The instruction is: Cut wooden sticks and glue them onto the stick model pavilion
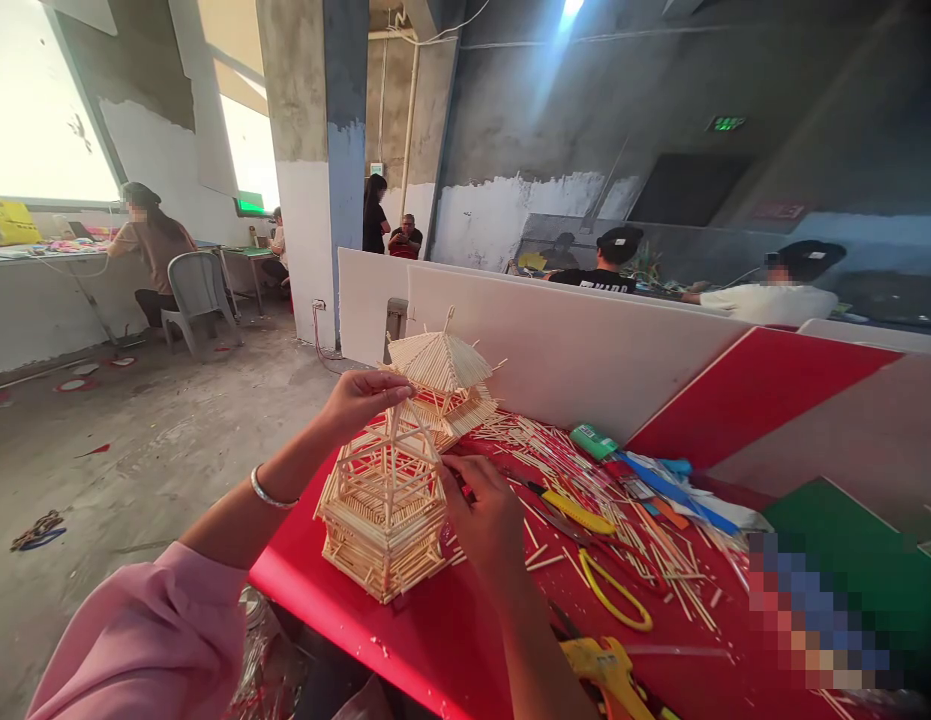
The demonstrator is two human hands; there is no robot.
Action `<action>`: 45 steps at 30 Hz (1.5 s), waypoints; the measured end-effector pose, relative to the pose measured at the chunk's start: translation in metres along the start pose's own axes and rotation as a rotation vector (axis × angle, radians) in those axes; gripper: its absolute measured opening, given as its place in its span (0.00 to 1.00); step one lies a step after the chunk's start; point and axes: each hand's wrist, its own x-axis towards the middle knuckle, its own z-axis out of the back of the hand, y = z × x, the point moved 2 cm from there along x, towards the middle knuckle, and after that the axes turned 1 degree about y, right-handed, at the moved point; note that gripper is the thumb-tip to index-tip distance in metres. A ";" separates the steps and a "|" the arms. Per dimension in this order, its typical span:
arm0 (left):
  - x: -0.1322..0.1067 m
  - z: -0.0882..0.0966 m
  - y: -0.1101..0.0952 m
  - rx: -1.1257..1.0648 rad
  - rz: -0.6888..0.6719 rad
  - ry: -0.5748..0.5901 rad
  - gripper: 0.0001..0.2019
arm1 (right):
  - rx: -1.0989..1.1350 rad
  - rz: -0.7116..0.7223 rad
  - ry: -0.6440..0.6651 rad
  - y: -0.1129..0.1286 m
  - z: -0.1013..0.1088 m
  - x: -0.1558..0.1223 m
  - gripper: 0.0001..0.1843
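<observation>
A six-sided pavilion model (382, 560) built of thin wooden sticks stands at the red table's near left edge. Its upper part is an open frame with slanting sticks that meet near the top. My left hand (371, 395), a bangle on its wrist, pinches the upper end of a wooden stick (418, 428) at the peak. The fingers of my right hand (484, 510) are closed at the lower end of that stick, by the frame's right corner; its tips are partly hidden. Behind stands a second pavilion model (439, 365) with a filled stick roof.
Loose sticks (532, 440) lie heaped on the red table (435, 650). Yellow-handled pliers (577, 510), yellow-handled scissors (615, 595) and a yellow glue gun (607, 675) lie to the right. A white partition board (555, 350) borders the table's back. Several people sit or stand beyond.
</observation>
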 end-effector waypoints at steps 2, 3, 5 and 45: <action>0.000 0.000 0.000 0.003 0.005 -0.002 0.06 | 0.001 0.006 -0.004 0.000 0.000 0.000 0.11; 0.000 0.000 -0.001 0.005 0.008 -0.002 0.07 | 0.003 0.008 -0.005 -0.001 0.000 0.000 0.11; 0.000 0.000 -0.001 0.009 0.011 -0.005 0.07 | 0.004 0.006 -0.006 -0.001 0.000 0.000 0.11; -0.002 0.002 0.014 -0.121 0.101 -0.042 0.16 | -0.067 0.007 0.004 -0.002 -0.001 -0.002 0.13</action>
